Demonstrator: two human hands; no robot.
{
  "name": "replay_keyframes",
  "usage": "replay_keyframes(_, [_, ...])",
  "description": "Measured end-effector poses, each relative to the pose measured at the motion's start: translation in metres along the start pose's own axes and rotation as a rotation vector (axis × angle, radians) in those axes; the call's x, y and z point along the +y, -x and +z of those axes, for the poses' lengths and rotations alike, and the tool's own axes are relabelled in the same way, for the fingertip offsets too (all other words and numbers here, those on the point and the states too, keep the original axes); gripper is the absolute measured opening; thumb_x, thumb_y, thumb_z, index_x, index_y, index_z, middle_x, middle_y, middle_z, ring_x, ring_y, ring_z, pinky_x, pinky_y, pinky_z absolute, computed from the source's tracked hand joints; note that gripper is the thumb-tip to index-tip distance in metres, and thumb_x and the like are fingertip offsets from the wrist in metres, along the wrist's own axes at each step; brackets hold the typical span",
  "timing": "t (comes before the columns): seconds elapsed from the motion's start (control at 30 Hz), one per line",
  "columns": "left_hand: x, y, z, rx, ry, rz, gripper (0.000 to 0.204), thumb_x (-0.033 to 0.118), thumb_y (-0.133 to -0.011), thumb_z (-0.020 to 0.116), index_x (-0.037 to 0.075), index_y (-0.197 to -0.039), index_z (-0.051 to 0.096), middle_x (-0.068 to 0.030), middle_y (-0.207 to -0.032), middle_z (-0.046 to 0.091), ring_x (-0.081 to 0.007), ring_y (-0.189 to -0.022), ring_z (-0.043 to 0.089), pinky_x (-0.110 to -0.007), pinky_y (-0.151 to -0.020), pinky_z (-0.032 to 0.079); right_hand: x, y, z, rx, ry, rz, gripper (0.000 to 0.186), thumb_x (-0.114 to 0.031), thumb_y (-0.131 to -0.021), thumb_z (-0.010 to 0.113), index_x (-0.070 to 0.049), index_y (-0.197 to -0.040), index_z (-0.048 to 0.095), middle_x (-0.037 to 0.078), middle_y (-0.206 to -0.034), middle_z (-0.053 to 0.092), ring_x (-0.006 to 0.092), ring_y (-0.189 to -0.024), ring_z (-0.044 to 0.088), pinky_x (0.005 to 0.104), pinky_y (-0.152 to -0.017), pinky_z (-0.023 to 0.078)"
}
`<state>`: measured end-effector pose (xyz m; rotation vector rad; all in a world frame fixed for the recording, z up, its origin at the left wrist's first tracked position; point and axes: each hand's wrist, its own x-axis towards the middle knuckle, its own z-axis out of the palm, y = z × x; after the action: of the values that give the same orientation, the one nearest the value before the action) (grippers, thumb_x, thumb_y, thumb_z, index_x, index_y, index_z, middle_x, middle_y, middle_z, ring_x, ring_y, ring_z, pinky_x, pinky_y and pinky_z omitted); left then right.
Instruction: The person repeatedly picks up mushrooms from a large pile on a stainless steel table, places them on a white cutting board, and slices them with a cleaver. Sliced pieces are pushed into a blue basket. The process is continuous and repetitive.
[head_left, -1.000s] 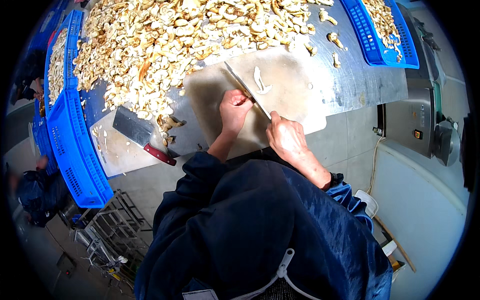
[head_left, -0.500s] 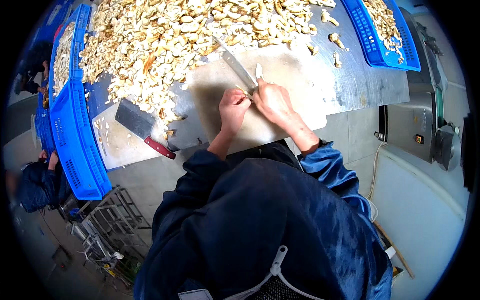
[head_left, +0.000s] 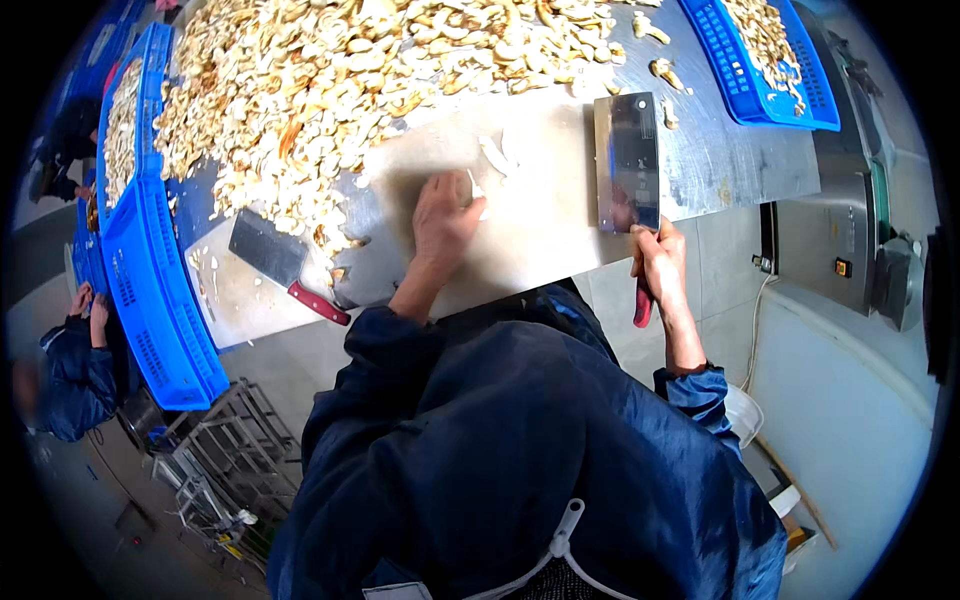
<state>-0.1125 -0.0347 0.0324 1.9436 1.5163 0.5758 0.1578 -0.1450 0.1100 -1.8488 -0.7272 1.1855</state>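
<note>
My right hand (head_left: 660,258) is wrapped round the red handle of a cleaver (head_left: 627,165). Its broad, shiny blade is over the right part of the pale cutting board (head_left: 545,215). My left hand (head_left: 443,222), slightly blurred, is low over the middle of that board with its fingers curled. A thin white mushroom piece (head_left: 474,184) shows between its fingertips and thumb. Just beyond lies another white mushroom piece (head_left: 493,156). A large heap of pale and brownish mushroom pieces (head_left: 350,90) spreads over the far side of the metal table (head_left: 740,180).
To the left, a second cleaver (head_left: 270,248) with a red handle lies partly on another board (head_left: 235,300). Blue crates (head_left: 160,290) line the left side. Another blue crate (head_left: 800,110) with mushroom pieces stands far right. A co-worker's hands (head_left: 90,305) show at the far left.
My hands have moved apart: the right shifted right and now holds the cleaver there, the left moved slightly left and down. The narrow-looking blade between them now shows its broad face.
</note>
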Motion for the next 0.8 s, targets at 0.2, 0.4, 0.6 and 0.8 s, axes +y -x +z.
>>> replay_keyframes(0.2, [0.014,-0.06,0.008,0.056,-0.257,0.545,0.031,-0.001,-0.067,0.061,0.007,-0.097,0.065,-0.0149,-0.108,0.057,-0.0316,-0.102,0.053,-0.04,-0.081,0.044,0.008,0.012,0.003,0.019,-0.005,0.052,0.012,-0.013,-0.088,0.056,-0.002,-0.083,0.054,-0.001,-0.056,0.048,0.0072,-0.041,0.043,0.0241,-0.039,0.038])
replay_keyframes(0.4, [-0.005,-0.08,-0.006,-0.255,-0.256,0.707,0.023,-0.002,-0.064,0.058,0.007,-0.085,0.061,-0.0091,-0.094,0.056,-0.03,-0.093,0.052,-0.042,-0.076,0.043,0.004,0.024,-0.001,-0.017,0.169,0.004,0.018,-0.015,-0.087,0.057,0.002,-0.091,0.06,0.0,-0.055,0.05,0.0081,-0.044,0.049,0.0269,-0.043,0.042])
replay_keyframes(0.6, [-0.012,-0.077,-0.03,-0.466,0.299,0.228,0.015,-0.004,-0.08,0.066,0.004,-0.091,0.06,-0.0013,-0.081,0.064,-0.0124,-0.076,0.06,-0.025,-0.068,0.046,0.009,0.025,-0.002,-0.015,0.157,0.033,0.016,-0.015,-0.086,0.057,0.001,-0.087,0.06,0.0,-0.054,0.049,0.008,-0.043,0.049,0.0265,-0.042,0.041])
replay_keyframes(0.8, [-0.023,-0.065,-0.025,-0.444,0.849,-0.249,0.013,0.001,-0.086,0.066,0.001,-0.098,0.062,-0.0064,-0.083,0.068,-0.0122,-0.073,0.063,-0.024,-0.07,0.05,0.025,-0.006,0.016,-0.07,-0.058,0.098,0.012,-0.012,-0.084,0.057,0.0,-0.085,0.057,0.0,-0.057,0.05,0.009,-0.042,0.046,0.0259,-0.04,0.039])
